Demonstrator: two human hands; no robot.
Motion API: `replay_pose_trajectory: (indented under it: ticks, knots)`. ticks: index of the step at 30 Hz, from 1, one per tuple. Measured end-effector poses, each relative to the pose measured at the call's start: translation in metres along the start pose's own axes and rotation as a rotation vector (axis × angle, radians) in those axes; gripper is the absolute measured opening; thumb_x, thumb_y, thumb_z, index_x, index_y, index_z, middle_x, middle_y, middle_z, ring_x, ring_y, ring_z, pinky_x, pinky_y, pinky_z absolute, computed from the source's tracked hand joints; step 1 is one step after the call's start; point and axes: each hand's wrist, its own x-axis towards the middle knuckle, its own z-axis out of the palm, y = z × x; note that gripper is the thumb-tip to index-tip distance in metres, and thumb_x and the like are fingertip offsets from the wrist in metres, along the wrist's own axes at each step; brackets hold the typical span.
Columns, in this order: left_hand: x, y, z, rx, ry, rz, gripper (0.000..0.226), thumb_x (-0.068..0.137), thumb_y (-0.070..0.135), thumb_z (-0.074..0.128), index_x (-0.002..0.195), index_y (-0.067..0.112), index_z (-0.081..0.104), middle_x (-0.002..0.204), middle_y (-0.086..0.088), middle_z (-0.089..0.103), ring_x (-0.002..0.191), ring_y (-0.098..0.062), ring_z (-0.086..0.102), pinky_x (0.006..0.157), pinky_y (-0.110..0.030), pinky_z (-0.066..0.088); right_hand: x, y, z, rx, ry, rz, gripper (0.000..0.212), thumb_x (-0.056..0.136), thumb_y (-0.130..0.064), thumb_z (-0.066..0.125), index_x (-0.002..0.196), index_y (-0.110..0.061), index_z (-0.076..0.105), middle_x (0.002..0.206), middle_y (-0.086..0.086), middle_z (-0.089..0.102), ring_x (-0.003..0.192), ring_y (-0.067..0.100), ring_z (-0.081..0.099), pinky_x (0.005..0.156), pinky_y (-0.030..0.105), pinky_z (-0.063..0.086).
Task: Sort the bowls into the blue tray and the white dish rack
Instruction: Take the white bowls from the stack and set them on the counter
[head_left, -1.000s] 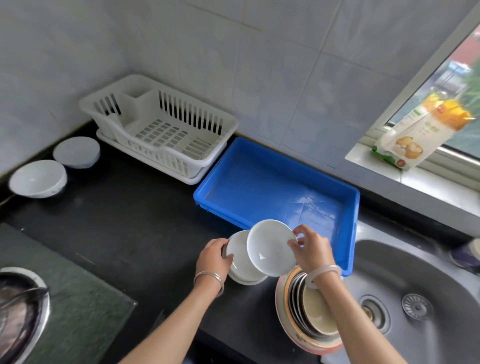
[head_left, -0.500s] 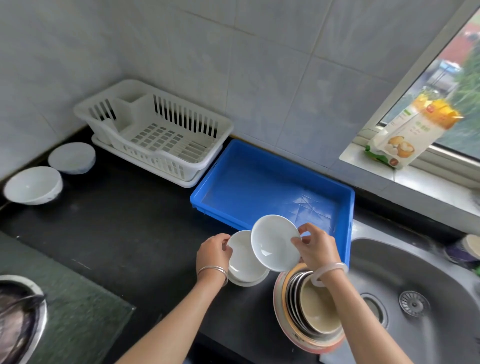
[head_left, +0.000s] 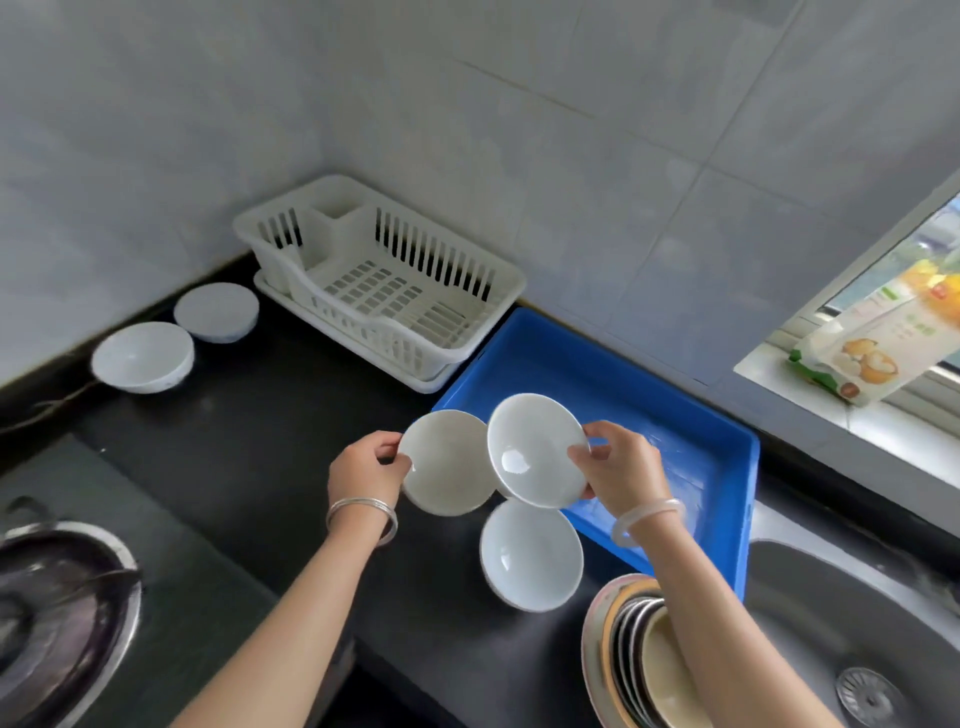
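My left hand (head_left: 366, 470) grips a small white bowl (head_left: 447, 462) by its left rim, held above the black counter. My right hand (head_left: 621, 470) holds a second white bowl (head_left: 535, 449) by its right rim, tilted toward me and overlapping the first bowl at the near left corner of the blue tray (head_left: 623, 379). A third white bowl (head_left: 530, 553) rests on the counter just below them. The white dish rack (head_left: 384, 291) stands behind and to the left, with nothing in it. Two more white bowls (head_left: 143, 353) (head_left: 215, 312) sit at the far left.
A stack of plates and bowls (head_left: 639, 654) leans at the sink's left edge under my right forearm. The steel sink (head_left: 857, 623) lies to the right. A stove burner with a pan (head_left: 57, 608) is at the lower left. A food packet (head_left: 872, 338) rests on the window sill.
My left hand has lifted its bowl off the counter stack, leaving one bowl behind. Both held bowls have risen toward the blue tray's corner. The view has shifted so everything sits further right.
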Motion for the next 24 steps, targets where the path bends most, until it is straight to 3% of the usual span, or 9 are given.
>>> replay_pose_trajectory:
  ticks: [7,12,14,19,24]
  knots:
    - [0.044,-0.045,-0.075,-0.159,0.212,-0.155,0.028,0.079,0.001,0.058,0.102,0.013,0.068,0.093,-0.004,0.069,0.071,-0.017,0.063,0.061,-0.027,0.054,0.034,-0.047,0.088,0.008,-0.206,0.025,0.013,0.084,-0.013,0.056,0.094,-0.021,0.059,0.078,-0.002,0.064,0.049,0.012,0.066,0.041,0.019,0.051]
    - [0.072,-0.073,-0.121,-0.216,0.361,-0.255,0.026,0.075,-0.002,0.055,0.089,0.015,0.069,0.084,-0.005,0.068,0.061,-0.017,0.062,0.070,-0.039,0.059,0.057,-0.083,0.165,-0.026,-0.306,0.004,0.018,0.084,-0.012,0.053,0.100,-0.021,0.056,0.081,-0.003,0.059,0.052,0.012,0.064,0.057,0.037,0.061]
    - [0.085,-0.083,-0.136,-0.225,0.409,-0.291,0.026,0.076,-0.001,0.055,0.091,0.014,0.069,0.085,-0.005,0.067,0.060,-0.013,0.059,0.069,-0.036,0.057,0.066,-0.096,0.195,-0.039,-0.335,0.013,0.019,0.086,-0.012,0.052,0.104,-0.018,0.054,0.078,-0.004,0.056,0.052,0.014,0.063,0.062,0.041,0.060]
    - [0.117,-0.103,-0.165,-0.287,0.467,-0.343,0.028,0.078,-0.002,0.054,0.097,0.011,0.069,0.086,-0.004,0.065,0.070,-0.024,0.059,0.039,-0.014,0.050,0.086,-0.121,0.255,-0.008,-0.355,0.079,0.015,0.089,-0.012,0.051,0.100,-0.021,0.045,0.074,-0.004,0.051,0.048,0.012,0.061,0.064,0.042,0.060]
    - [0.142,-0.114,-0.179,-0.437,0.512,-0.426,0.029,0.080,-0.006,0.054,0.104,0.004,0.066,0.095,-0.008,0.064,0.078,-0.028,0.059,0.053,-0.024,0.056,0.099,-0.138,0.298,0.019,-0.348,0.149,0.016,0.088,-0.008,0.051,0.096,-0.021,0.045,0.073,-0.004,0.046,0.050,0.015,0.059,0.063,0.044,0.060]
